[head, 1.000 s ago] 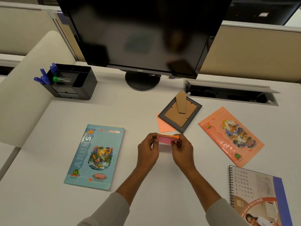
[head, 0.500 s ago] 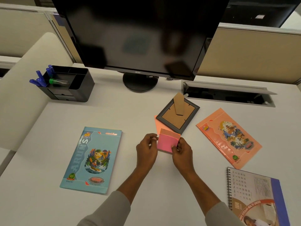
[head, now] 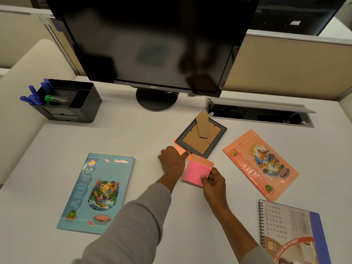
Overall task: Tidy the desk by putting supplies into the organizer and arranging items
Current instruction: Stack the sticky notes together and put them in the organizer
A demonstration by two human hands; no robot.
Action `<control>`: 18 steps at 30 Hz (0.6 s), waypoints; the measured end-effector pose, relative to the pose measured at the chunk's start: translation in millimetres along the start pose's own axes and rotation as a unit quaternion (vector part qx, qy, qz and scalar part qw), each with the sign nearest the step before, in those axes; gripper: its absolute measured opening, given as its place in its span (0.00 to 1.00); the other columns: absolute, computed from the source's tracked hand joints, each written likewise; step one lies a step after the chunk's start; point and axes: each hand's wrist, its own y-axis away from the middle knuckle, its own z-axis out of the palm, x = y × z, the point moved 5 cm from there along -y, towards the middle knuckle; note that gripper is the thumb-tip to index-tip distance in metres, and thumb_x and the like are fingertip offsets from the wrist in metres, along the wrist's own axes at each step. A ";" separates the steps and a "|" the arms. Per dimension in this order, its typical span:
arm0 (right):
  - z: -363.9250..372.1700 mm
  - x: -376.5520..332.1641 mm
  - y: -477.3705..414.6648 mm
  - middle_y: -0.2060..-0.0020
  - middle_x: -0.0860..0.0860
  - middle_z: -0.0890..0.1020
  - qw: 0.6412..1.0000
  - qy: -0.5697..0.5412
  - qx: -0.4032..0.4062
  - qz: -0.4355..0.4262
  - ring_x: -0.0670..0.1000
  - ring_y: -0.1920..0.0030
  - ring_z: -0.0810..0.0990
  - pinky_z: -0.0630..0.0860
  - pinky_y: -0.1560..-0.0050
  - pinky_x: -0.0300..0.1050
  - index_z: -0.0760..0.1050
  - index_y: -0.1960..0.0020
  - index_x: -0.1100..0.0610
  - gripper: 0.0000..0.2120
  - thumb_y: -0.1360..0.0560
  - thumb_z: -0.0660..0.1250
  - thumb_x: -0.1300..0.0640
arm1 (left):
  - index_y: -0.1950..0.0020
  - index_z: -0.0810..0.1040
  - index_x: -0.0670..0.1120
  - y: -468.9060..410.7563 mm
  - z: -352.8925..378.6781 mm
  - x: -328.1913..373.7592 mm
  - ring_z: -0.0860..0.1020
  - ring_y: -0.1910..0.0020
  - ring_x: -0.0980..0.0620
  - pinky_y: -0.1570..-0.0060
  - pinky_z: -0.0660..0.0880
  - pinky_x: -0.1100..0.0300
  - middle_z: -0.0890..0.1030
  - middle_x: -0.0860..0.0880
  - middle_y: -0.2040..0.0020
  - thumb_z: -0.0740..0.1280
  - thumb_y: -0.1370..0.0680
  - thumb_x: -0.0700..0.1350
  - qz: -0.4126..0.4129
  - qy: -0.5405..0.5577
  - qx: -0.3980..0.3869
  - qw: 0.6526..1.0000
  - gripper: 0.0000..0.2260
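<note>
My right hand [head: 213,181] grips a pink sticky-note pad [head: 197,169] by its near right corner, just above the desk's middle. My left hand [head: 172,160] has reached forward, and its fingertips rest on a loose orange note [head: 178,147] that pokes out from under a dark picture frame [head: 202,138] lying face down. The black organizer [head: 76,103] stands at the far left and holds several blue pens [head: 32,94] and a green-capped tube [head: 55,98].
A blue notebook [head: 97,193] lies at the left, an orange notebook [head: 261,164] at the right, a spiral calendar [head: 291,233] at the near right. The monitor [head: 152,40] on its round stand is behind, beside an open cable tray [head: 259,115].
My left hand let go of the pink pad and reached forward to the orange note by the frame. The right hand alone keeps the pad, now tilted flat.
</note>
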 end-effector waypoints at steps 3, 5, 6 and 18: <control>-1.2 2.2 -1.6 0.44 0.49 0.77 1.000 -0.002 -0.003 0.003 0.49 0.44 0.76 0.72 0.52 0.30 0.72 0.34 0.57 0.15 0.20 0.65 0.62 | 0.41 0.75 0.43 -3.8 0.0 9.4 0.77 0.40 0.46 0.42 0.72 0.55 0.80 0.43 0.42 0.71 0.24 0.59 0.012 -0.023 -0.021 0.999 0.23; -1.6 3.5 -3.1 0.44 0.50 0.78 1.000 -0.006 -0.004 0.005 0.50 0.44 0.77 0.73 0.52 0.32 0.72 0.33 0.58 0.16 0.20 0.65 0.63 | 0.39 0.75 0.43 -7.1 -0.3 10.7 0.76 0.38 0.46 0.41 0.73 0.54 0.80 0.43 0.41 0.73 0.25 0.58 0.000 -0.023 -0.034 0.999 0.24; -1.5 3.8 -3.7 0.44 0.50 0.78 1.000 -0.008 -0.005 0.005 0.51 0.44 0.77 0.73 0.53 0.32 0.72 0.33 0.58 0.16 0.20 0.65 0.63 | 0.39 0.75 0.42 -8.7 -0.2 9.9 0.76 0.37 0.46 0.40 0.73 0.54 0.80 0.43 0.40 0.74 0.26 0.58 -0.010 -0.022 -0.037 0.999 0.24; 0.1 6.1 -3.8 0.47 0.48 0.77 1.000 -0.016 -0.018 0.014 0.48 0.47 0.76 0.72 0.53 0.31 0.71 0.38 0.51 0.12 0.20 0.65 0.61 | 0.35 0.73 0.41 -10.3 5.4 13.9 0.74 0.34 0.46 0.40 0.74 0.54 0.76 0.44 0.36 0.69 0.21 0.47 -0.050 -0.058 -0.041 0.996 0.18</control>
